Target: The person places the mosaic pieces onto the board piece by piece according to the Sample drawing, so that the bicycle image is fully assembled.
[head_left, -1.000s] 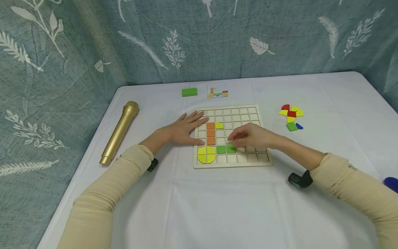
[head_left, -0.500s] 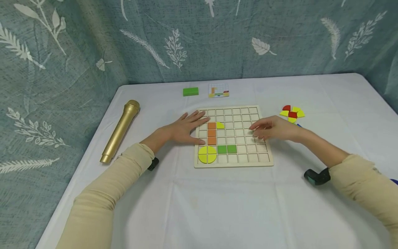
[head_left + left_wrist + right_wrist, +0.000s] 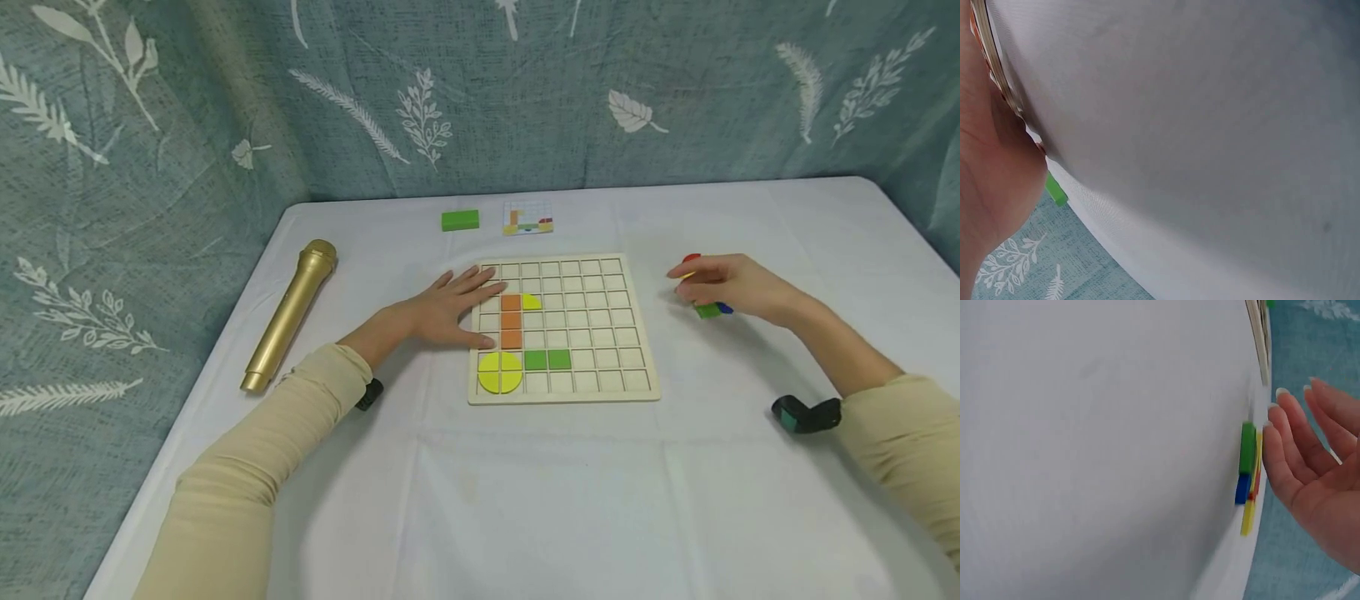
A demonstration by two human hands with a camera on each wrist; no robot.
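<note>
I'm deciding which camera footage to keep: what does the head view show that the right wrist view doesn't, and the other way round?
Only head: the left hand spread on the grid board, orange squares set in it, a gold microphone and a small printed card.

Only right wrist: the palm side of the right hand.

Both: that hand, the board, a loose green piece, a blue piece and the curtain.
</note>
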